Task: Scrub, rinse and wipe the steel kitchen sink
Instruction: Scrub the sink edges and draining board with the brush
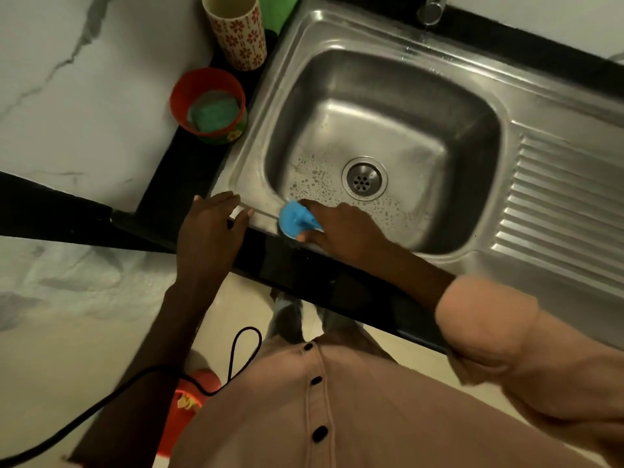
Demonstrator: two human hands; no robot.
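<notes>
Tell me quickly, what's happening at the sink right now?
Right hand grips blue scrubber at sink front rim. Left hand rests open beside it. Basin wet, drain unobstructed.

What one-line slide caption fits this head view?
Right hand scrubs the steel sink's near rim with a blue scrubber while the left hand rests open on its edge.
</notes>
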